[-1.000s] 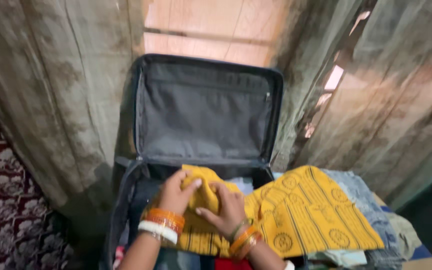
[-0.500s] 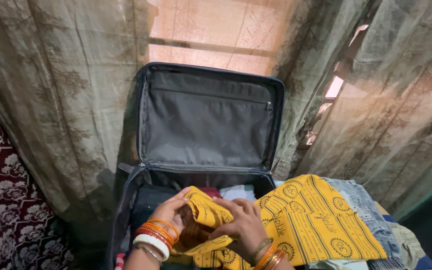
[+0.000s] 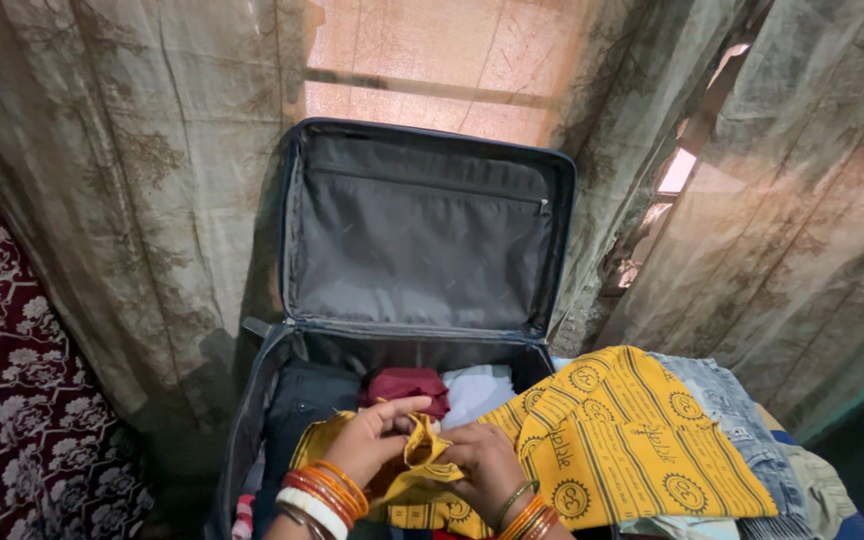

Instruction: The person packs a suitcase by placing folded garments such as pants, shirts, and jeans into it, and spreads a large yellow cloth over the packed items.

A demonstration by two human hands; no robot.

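A yellow printed cloth (image 3: 612, 440) lies half in the open dark suitcase (image 3: 262, 400) and half over a pile of clothes to its right. My left hand (image 3: 377, 437) pinches a gathered fold of the cloth near its left end. My right hand (image 3: 487, 462) grips the same bunched part from the right, close beside the left hand. Both wrists wear orange, red and white bangles. Inside the suitcase behind my hands lie a maroon folded garment (image 3: 404, 384), a white one (image 3: 482, 388) and a dark one (image 3: 304, 398).
The suitcase lid (image 3: 417, 230) stands upright against pale patterned curtains (image 3: 122, 180). Jeans (image 3: 727, 400) and other clothes are stacked at the right under the yellow cloth. A maroon floral fabric (image 3: 2, 370) covers the left edge.
My hands drew nearer to me and bunched the cloth's left end smaller, uncovering the maroon and white garments. The view steadied from its earlier blur.
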